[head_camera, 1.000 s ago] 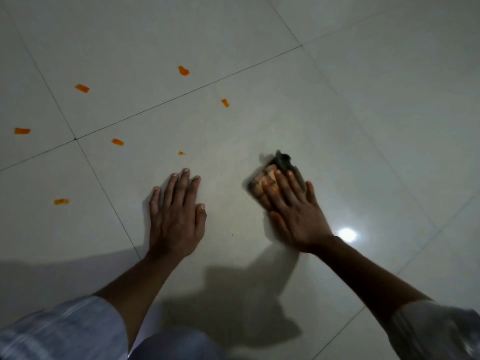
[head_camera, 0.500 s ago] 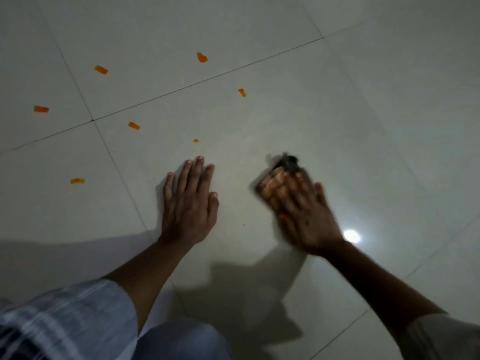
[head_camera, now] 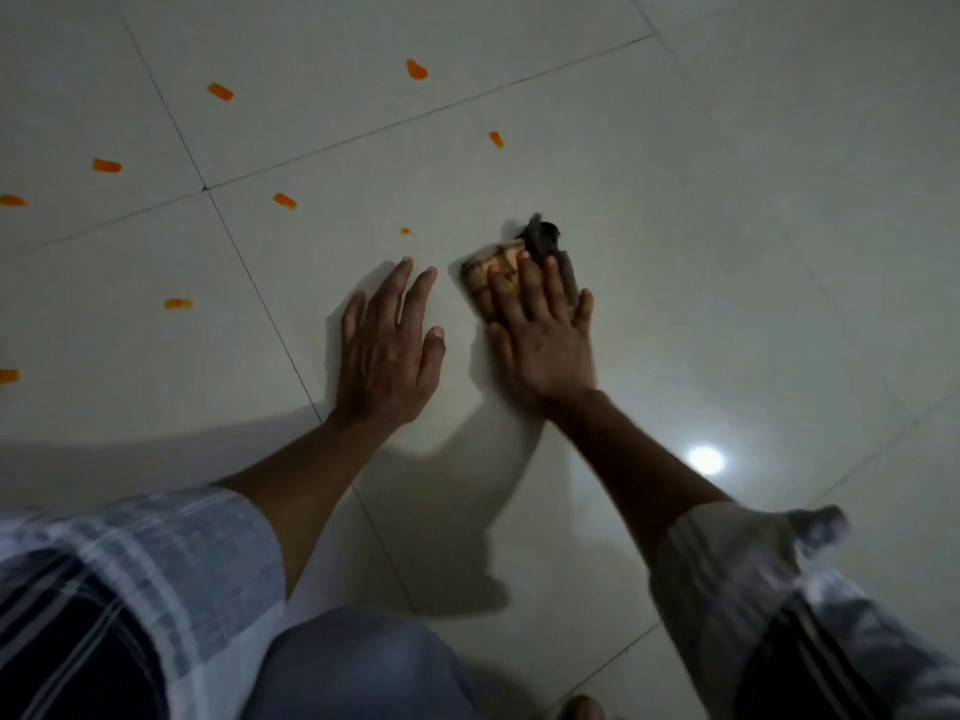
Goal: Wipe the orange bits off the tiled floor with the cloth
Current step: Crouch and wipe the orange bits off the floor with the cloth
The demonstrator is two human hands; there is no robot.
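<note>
My right hand point(head_camera: 540, 340) presses a small crumpled cloth point(head_camera: 545, 241), dark grey with orange-stained folds, flat against the pale tiled floor point(head_camera: 727, 226); its fingers cover most of the cloth. My left hand point(head_camera: 387, 350) lies flat and open on the floor just left of it, fingers spread. Several orange bits are scattered beyond and to the left: a tiny one point(head_camera: 404, 231) just ahead of my left fingertips, one point(head_camera: 496, 139) farther out, one point(head_camera: 416, 70) past the grout line, one point(head_camera: 284, 201), one point(head_camera: 177, 304) and others toward the left edge.
Dark grout lines point(head_camera: 260, 304) cross the glossy tiles. A bright light reflection point(head_camera: 705, 459) shines on the floor by my right forearm. My knee point(head_camera: 353, 662) and checked sleeves fill the bottom of the view.
My right hand has slid the cloth leftward, closer to my left hand. The view has shifted, so the orange bits sit nearer the middle.
</note>
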